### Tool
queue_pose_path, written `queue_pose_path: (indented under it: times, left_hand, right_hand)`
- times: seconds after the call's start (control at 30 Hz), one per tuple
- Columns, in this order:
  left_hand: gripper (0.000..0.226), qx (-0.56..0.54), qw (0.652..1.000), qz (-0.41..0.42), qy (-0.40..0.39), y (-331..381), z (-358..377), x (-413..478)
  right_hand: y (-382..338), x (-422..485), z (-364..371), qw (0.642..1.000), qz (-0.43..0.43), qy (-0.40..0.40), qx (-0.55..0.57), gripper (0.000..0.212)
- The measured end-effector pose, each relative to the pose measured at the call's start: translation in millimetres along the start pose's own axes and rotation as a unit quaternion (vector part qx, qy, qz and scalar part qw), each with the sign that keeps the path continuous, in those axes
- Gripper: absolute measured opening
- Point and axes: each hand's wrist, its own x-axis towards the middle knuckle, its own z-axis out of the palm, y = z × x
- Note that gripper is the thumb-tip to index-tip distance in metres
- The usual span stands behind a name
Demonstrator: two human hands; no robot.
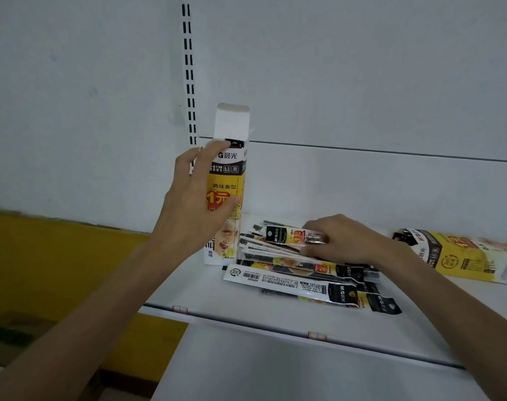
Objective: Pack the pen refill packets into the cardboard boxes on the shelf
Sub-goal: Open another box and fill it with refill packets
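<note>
The left hand [197, 198] grips the box [229, 172] upright, flap [232, 120] open, so it can be filled. The right hand [345, 241] pinches the top packet [287, 235] of the pile [304, 273].

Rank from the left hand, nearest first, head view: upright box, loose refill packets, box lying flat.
1. upright box: gripped by the left hand, at the shelf's left.
2. loose refill packets: piled on the shelf just right of that box.
3. box lying flat: far right, beyond the pile.
</note>
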Motion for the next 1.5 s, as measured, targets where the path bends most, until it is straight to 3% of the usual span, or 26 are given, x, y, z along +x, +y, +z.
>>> queue_pose_path:
  times: [0.13, 0.2, 0.27, 0.33, 0.43, 0.57, 0.63, 0.73, 0.83, 0.9, 1.0, 1.17, 1.27, 1.5]
  left_hand:
    - [0.07, 0.003, 1.0, 0.004, -0.003, -2, -2, 1]
    - [0.07, 0.01, 1.0, 0.003, -0.007, -3, -4, 3]
    - [0.072, 0.026, 1.0, 0.004, -0.013, -4, -8, 6]
    - [0.073, 0.047, 0.999, 0.008, -0.022, -5, -11, 9]
    - [0.073, 0.084, 0.996, 0.015, -0.026, -6, -15, 10]
    - [0.071, 0.11, 0.993, 0.036, -0.016, -4, -16, 9]
    - [0.07, 0.119, 0.992, 0.049, -0.009, -3, -17, 10]
    - [0.068, 0.132, 0.989, 0.069, 0.002, -3, -17, 12]
    - [0.063, 0.168, 0.979, 0.107, 0.033, -6, -15, 15]
    - [0.062, 0.179, 0.975, 0.125, 0.043, -8, -15, 16]
    - [0.063, 0.18, 0.973, 0.142, 0.04, -10, -17, 18]
    - [0.066, 0.186, 0.971, 0.144, 0.038, -14, -22, 20]
    - [0.069, 0.169, 0.976, 0.131, 0.03, -16, -22, 22]
    - [0.042, 0.127, 0.978, 0.156, 0.056, -9, -37, 33]
  right_hand:
    - [2, -1, -9, 0.994, -0.009, 0.069, 0.088, 0.033]
    - [3, 0, -15, 0.984, -0.017, 0.125, 0.126, 0.028]
    - [0, 3, -21, 0.959, -0.005, 0.154, 0.239, 0.016]
    - [-7, 4, -30, 0.932, 0.02, 0.137, 0.334, 0.011]
    - [-15, 2, -35, 0.915, 0.079, 0.07, 0.389, 0.011]
    - [-20, 0, -23, 0.944, 0.14, -0.064, 0.29, 0.028]
    - [-21, 1, -22, 0.955, 0.132, -0.083, 0.25, 0.021]
    - [-24, 1, -20, 0.989, 0.075, -0.057, 0.113, 0.018]
    - [-27, 2, -12, 0.994, 0.038, 0.081, 0.056, 0.027]
    - [-31, 3, -14, 0.977, 0.031, 0.178, 0.11, 0.028]
    - [-38, 3, -30, 0.928, 0.065, 0.241, 0.275, 0.028]
    - [-49, 5, -68, 0.881, 0.076, 0.293, 0.363, 0.04]
    - [-54, 8, -93, 0.855, 0.039, 0.273, 0.439, 0.05]
    - [-76, 15, -126, 0.746, -0.086, 0.235, 0.617, 0.005]
